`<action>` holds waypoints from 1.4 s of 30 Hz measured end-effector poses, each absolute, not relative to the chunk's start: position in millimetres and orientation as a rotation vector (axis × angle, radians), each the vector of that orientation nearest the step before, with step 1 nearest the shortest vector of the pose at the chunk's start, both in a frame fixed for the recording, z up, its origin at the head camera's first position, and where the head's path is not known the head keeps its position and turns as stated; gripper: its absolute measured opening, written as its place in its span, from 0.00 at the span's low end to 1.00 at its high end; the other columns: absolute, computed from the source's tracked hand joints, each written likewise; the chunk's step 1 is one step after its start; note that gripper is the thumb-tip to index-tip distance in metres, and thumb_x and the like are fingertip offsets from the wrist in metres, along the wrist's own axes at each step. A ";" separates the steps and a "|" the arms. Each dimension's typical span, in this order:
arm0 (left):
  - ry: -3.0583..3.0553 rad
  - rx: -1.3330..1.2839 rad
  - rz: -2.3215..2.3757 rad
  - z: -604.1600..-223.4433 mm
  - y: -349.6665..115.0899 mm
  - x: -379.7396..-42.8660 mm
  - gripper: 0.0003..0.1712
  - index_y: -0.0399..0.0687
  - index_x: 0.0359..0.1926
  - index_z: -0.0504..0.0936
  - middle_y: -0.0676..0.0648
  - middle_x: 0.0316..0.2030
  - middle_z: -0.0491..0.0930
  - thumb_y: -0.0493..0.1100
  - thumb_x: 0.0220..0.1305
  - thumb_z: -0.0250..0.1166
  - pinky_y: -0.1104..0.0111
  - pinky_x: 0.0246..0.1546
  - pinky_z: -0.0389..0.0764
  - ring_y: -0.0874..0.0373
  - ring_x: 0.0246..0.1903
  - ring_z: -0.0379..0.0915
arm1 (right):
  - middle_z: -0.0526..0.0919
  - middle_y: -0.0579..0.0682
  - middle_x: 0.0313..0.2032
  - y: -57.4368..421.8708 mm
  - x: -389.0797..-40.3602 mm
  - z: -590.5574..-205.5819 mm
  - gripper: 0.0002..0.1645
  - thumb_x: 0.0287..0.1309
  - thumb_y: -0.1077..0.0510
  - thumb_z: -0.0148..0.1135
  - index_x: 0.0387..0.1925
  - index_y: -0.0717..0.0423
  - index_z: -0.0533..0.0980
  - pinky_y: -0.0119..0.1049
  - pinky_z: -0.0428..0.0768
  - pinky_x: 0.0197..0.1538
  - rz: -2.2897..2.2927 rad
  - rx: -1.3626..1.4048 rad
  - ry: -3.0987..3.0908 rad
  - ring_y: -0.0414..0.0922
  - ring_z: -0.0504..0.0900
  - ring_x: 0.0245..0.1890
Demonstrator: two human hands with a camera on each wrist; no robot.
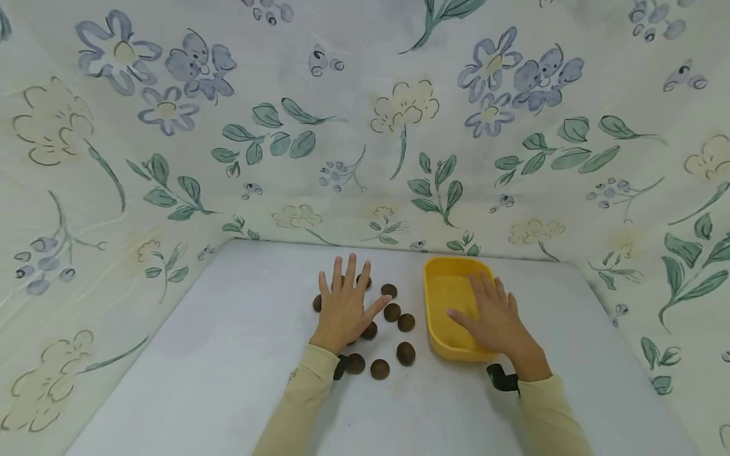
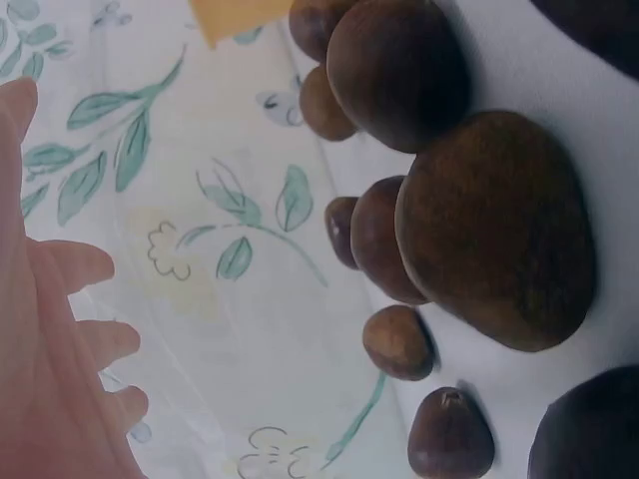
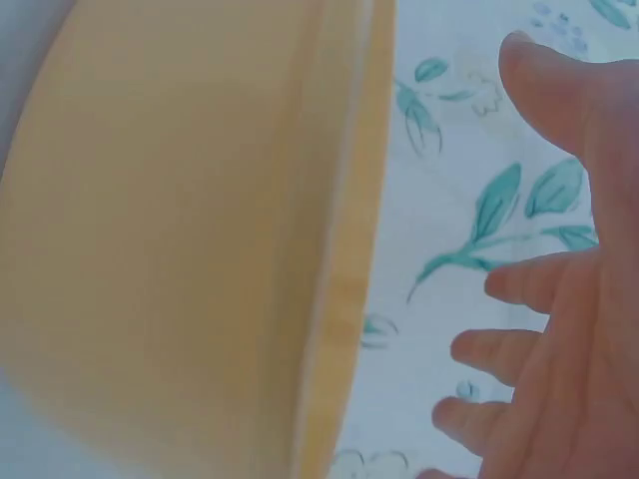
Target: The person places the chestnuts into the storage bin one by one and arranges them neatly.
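My left hand (image 1: 342, 316) is spread flat above a loose group of brown chestnuts (image 1: 406, 353), covering part of them in the head view. Seen from the left wrist, the fingers (image 2: 75, 264) are apart from the chestnuts (image 2: 496, 235) and hold nothing. Over the right side of a yellow plastic tub (image 1: 447, 297) hovers my right hand (image 1: 496, 320), its fingers spread. The right wrist view shows the tub's outer wall (image 3: 180, 220) close up, and the palm (image 3: 579, 339) with nothing in it. No chestnuts show inside the tub, though the hand hides part of it.
Both hands are over a white tabletop (image 1: 228, 354). Floral cloth (image 1: 353, 145) rises behind the table and along both sides. A dark strap piece (image 1: 502, 379) sits at the right wrist, and another (image 1: 340, 367) at the left.
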State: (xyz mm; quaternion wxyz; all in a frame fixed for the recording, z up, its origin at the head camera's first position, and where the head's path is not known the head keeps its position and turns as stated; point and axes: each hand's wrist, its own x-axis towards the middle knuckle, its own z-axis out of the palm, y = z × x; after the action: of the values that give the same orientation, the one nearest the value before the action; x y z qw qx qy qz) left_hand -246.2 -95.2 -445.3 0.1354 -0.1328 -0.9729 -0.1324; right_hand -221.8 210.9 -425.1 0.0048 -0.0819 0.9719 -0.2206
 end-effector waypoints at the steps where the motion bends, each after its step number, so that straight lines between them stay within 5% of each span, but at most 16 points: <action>1: -2.818 -0.385 -0.388 -445.5 -96.3 -246.5 0.52 0.51 0.82 0.52 0.38 0.83 0.43 0.76 0.71 0.48 0.28 0.75 0.43 0.34 0.83 0.34 | 0.44 0.70 0.81 215.0 -220.4 -425.0 0.59 0.67 0.29 0.57 0.81 0.63 0.48 0.76 0.42 0.75 -0.702 -0.264 3.043 0.75 0.41 0.79; 6: -2.819 -0.374 -0.398 -444.5 -103.5 -247.6 0.51 0.50 0.82 0.52 0.37 0.83 0.43 0.75 0.72 0.48 0.28 0.75 0.42 0.34 0.83 0.34 | 0.40 0.73 0.80 235.8 -212.8 -432.2 0.64 0.66 0.29 0.58 0.81 0.65 0.42 0.75 0.50 0.74 -0.833 -0.243 2.962 0.75 0.43 0.79; 12: -2.814 -0.351 -0.455 -440.8 -111.4 -250.1 0.50 0.48 0.82 0.53 0.36 0.83 0.44 0.73 0.72 0.50 0.27 0.74 0.41 0.33 0.82 0.36 | 0.35 0.72 0.81 253.4 -205.7 -442.2 0.74 0.61 0.29 0.64 0.81 0.66 0.32 0.73 0.49 0.75 -0.944 -0.194 2.819 0.73 0.40 0.80; 15: -2.805 -0.328 -0.514 -439.1 -118.7 -251.0 0.49 0.47 0.82 0.55 0.35 0.82 0.45 0.71 0.73 0.52 0.27 0.74 0.41 0.33 0.82 0.36 | 0.33 0.72 0.81 256.5 -203.9 -445.1 0.79 0.57 0.31 0.70 0.80 0.65 0.26 0.72 0.52 0.75 -1.001 -0.197 2.740 0.70 0.47 0.80; 19: -2.782 -0.298 -0.606 -435.4 -129.5 -253.1 0.47 0.46 0.81 0.56 0.34 0.82 0.45 0.69 0.74 0.52 0.28 0.74 0.40 0.33 0.82 0.35 | 0.50 0.70 0.78 259.1 -204.2 -450.3 0.83 0.51 0.33 0.76 0.80 0.63 0.27 0.66 0.68 0.71 -1.071 -0.249 2.698 0.61 0.66 0.66; 23: -2.771 -0.272 -0.681 -431.8 -139.7 -253.9 0.45 0.43 0.79 0.59 0.34 0.82 0.46 0.67 0.75 0.52 0.29 0.75 0.40 0.33 0.82 0.35 | 0.67 0.62 0.59 263.9 -207.2 -458.8 0.76 0.44 0.40 0.82 0.78 0.60 0.41 0.48 0.75 0.56 -1.190 -0.405 2.690 0.54 0.69 0.53; 30: -2.765 -0.227 -0.714 -430.5 -153.1 -253.2 0.41 0.39 0.76 0.64 0.32 0.81 0.48 0.64 0.77 0.53 0.29 0.75 0.42 0.30 0.81 0.39 | 0.73 0.52 0.55 266.5 -214.4 -475.8 0.75 0.41 0.49 0.85 0.80 0.47 0.43 0.35 0.76 0.52 -1.351 -0.665 2.623 0.49 0.73 0.49; 42: -2.754 -0.228 -0.728 -434.2 -157.8 -256.5 0.38 0.35 0.70 0.71 0.28 0.78 0.55 0.62 0.78 0.52 0.33 0.76 0.52 0.28 0.78 0.49 | 0.71 0.51 0.62 259.2 -214.3 -480.1 0.77 0.42 0.43 0.83 0.80 0.43 0.38 0.43 0.75 0.59 -1.406 -0.319 2.616 0.50 0.72 0.52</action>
State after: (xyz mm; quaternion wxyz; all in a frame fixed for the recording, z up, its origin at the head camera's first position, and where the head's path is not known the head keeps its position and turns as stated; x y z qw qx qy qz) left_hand -256.5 -157.8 -434.2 0.1416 -0.0788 -0.9540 -0.2521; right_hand -214.3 259.2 -480.1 0.0773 -0.1066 0.8731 -0.4694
